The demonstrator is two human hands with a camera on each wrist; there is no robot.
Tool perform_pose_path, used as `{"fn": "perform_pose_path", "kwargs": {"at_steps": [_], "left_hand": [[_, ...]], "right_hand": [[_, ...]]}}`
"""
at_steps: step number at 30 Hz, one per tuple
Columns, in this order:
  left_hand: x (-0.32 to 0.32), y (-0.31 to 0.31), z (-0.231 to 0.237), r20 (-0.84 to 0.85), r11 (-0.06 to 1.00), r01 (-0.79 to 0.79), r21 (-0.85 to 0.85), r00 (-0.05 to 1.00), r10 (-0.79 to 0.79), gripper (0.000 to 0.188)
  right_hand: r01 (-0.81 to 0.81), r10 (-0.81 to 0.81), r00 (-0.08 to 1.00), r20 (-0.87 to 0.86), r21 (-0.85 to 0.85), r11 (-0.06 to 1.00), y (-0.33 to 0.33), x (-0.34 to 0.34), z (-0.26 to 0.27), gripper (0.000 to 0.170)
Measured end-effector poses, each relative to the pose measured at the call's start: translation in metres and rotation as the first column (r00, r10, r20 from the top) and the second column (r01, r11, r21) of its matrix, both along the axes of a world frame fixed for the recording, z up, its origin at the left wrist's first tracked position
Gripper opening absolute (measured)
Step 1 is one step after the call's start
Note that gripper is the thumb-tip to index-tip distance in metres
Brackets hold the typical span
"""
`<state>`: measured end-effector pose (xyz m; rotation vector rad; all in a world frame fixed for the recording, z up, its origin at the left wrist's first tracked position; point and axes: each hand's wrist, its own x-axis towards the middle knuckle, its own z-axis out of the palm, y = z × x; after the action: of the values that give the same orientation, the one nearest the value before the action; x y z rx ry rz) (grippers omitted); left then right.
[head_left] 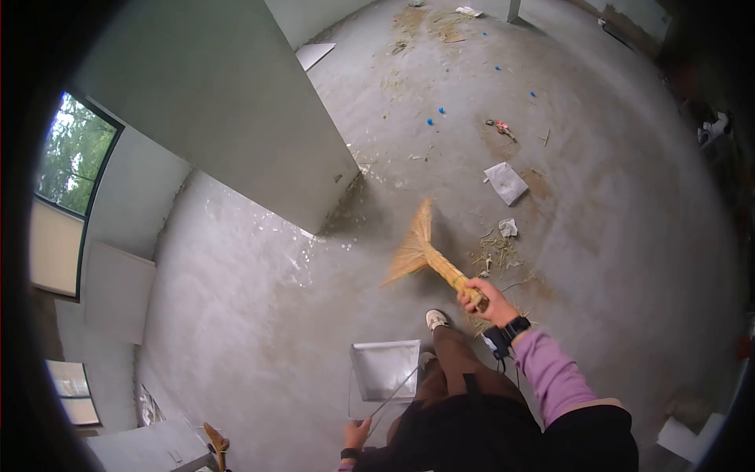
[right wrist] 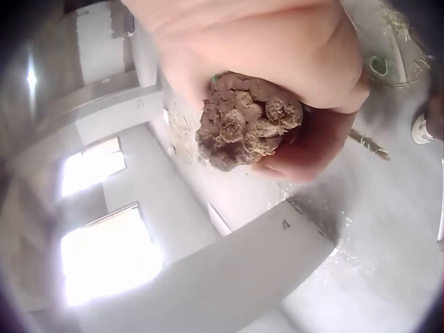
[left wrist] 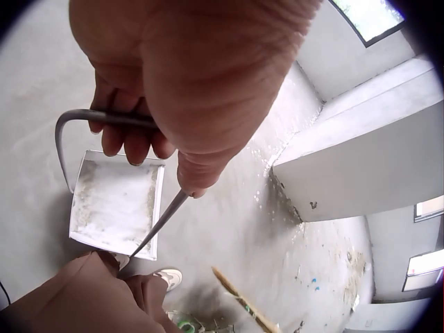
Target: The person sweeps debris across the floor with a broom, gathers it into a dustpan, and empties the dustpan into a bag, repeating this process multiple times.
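Observation:
The right hand [head_left: 489, 304] grips a straw broom [head_left: 448, 271] by its handle; the fanned bristles hang over the floor, and whether they touch it I cannot tell. In the right wrist view the fingers of the right hand [right wrist: 298, 76] wrap round the cut end of the handle [right wrist: 243, 125]. Low in the head view, the left hand [head_left: 357, 434] holds the thin metal handle of a white dustpan [head_left: 385, 370]. The left wrist view shows the fingers of the left hand [left wrist: 187, 76] curled at the bent metal rod [left wrist: 66, 132], with the dustpan [left wrist: 114, 201] beyond.
A square pillar [head_left: 228, 102] rises at the left, with white flecks [head_left: 305, 256] scattered around its base. Straw bits [head_left: 497, 253], crumpled paper [head_left: 508, 227], a white sheet [head_left: 506, 183], a red item [head_left: 503, 128] and several blue pieces [head_left: 442, 110] lie on the floor.

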<state>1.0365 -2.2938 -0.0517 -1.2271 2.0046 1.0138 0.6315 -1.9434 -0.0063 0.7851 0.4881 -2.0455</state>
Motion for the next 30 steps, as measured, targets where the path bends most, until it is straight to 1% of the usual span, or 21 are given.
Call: {"fn": "perform_pose_path", "kwargs": {"at_steps": [1, 3, 6, 7, 9, 10, 11, 12, 15, 17, 18, 19, 21, 22, 24, 25, 26, 27, 29, 30], "left_hand": [[0.001, 0.0, 0.003, -0.005, 1.0, 0.012, -0.004, 1.0, -0.012, 0.04], [0.004, 0.002, 0.006, -0.014, 0.999, 0.034, -0.016, 0.999, -0.034, 0.041], [0.013, 0.0, 0.006, -0.04, 0.997, 0.073, -0.039, 0.996, -0.074, 0.042], [0.016, -0.002, 0.003, -0.028, 0.995, 0.08, -0.055, 0.996, -0.082, 0.042], [0.028, -0.002, -0.002, 0.003, 0.993, 0.088, -0.079, 0.996, -0.088, 0.043], [0.034, 0.0, -0.003, -0.025, 0.992, 0.087, -0.087, 0.996, -0.089, 0.041], [0.037, 0.003, -0.004, -0.059, 0.992, 0.085, -0.093, 0.994, -0.09, 0.04], [0.038, 0.006, -0.007, -0.097, 0.992, 0.083, -0.099, 0.991, -0.092, 0.041], [0.044, 0.007, -0.017, -0.002, 0.992, 0.103, -0.07, 0.995, -0.104, 0.044], [0.046, 0.014, -0.017, -0.013, 0.995, 0.096, -0.031, 0.995, -0.096, 0.043], [0.046, 0.016, -0.015, -0.017, 0.996, 0.093, -0.012, 0.996, -0.093, 0.042], [0.05, 0.016, -0.019, -0.012, 0.994, 0.109, -0.029, 0.994, -0.109, 0.041], [0.06, 0.019, -0.027, -0.001, 0.989, 0.134, -0.059, 0.991, -0.135, 0.04], [0.056, 0.021, -0.022, 0.0, 0.993, 0.105, -0.046, 0.994, -0.105, 0.04], [0.051, 0.036, -0.004, 0.004, 0.999, 0.035, -0.027, 0.999, -0.035, 0.04], [0.053, 0.042, -0.002, -0.003, 0.999, 0.041, -0.035, 0.999, -0.041, 0.04], [0.057, 0.047, -0.001, -0.013, 0.998, 0.048, -0.045, 0.999, -0.048, 0.04], [0.059, 0.053, 0.0, -0.024, 0.997, 0.054, -0.056, 0.998, -0.056, 0.04], [0.065, 0.072, 0.004, -0.064, 0.997, 0.046, -0.07, 0.997, -0.05, 0.039], [0.07, 0.085, 0.005, -0.081, 0.996, 0.038, -0.077, 0.996, -0.044, 0.039]], "right_hand": [[-0.001, 0.0, 1.0, -0.006, -0.059, 0.998, -0.014, -0.011, -0.008, 0.028], [-0.04, 0.036, 0.998, -0.047, -0.072, 0.997, -0.036, -0.031, -0.02, 0.022], [-0.032, 0.033, 0.997, -0.069, 0.015, 0.999, -0.05, -0.048, -0.052, 0.022], [0.016, -0.017, 0.999, -0.034, -0.029, 0.999, -0.044, -0.048, -0.062, 0.022], [0.11, -0.105, 0.993, 0.046, -0.104, 0.989, -0.022, -0.037, -0.077, 0.022], [0.14, -0.147, 0.987, -0.072, -0.093, 0.986, -0.006, -0.023, -0.078, 0.023], [0.175, -0.179, 0.981, -0.077, -0.059, 0.983, 0.009, -0.01, -0.076, 0.025], [0.199, -0.2, 0.979, -0.046, -0.036, 0.979, 0.026, 0.006, -0.074, 0.026], [0.281, -0.281, 0.959, 0.041, 0.007, 0.96, 0.073, 0.053, -0.065, 0.029], [0.292, -0.295, 0.955, 0.038, 0.075, 0.954, 0.099, 0.079, -0.061, 0.031], [0.295, -0.301, 0.951, 0.072, 0.086, 0.952, 0.11, 0.09, -0.052, 0.031], [0.297, -0.307, 0.946, 0.107, 0.096, 0.95, 0.119, 0.098, -0.04, 0.031], [0.282, -0.299, 0.946, 0.121, 0.141, 0.949, 0.13, 0.108, -0.024, 0.03], [0.27, -0.292, 0.947, 0.132, 0.166, 0.949, 0.133, 0.111, -0.019, 0.029], [0.229, -0.249, 0.959, 0.132, 0.151, 0.962, 0.136, 0.118, -0.012, 0.027], [0.207, -0.225, 0.965, 0.131, 0.142, 0.968, 0.136, 0.118, -0.008, 0.026], [0.173, -0.188, 0.965, 0.184, 0.094, 0.98, 0.137, 0.122, -0.002, 0.024], [0.093, -0.103, 0.99, 0.097, 0.103, 0.99, 0.141, 0.128, -0.003, 0.029], [-0.016, 0.013, 1.0, 0.025, 0.127, 0.992, 0.142, 0.134, -0.014, 0.029], [-0.051, 0.045, 0.997, 0.07, 0.081, 0.995, 0.14, 0.129, -0.006, 0.027]]}}
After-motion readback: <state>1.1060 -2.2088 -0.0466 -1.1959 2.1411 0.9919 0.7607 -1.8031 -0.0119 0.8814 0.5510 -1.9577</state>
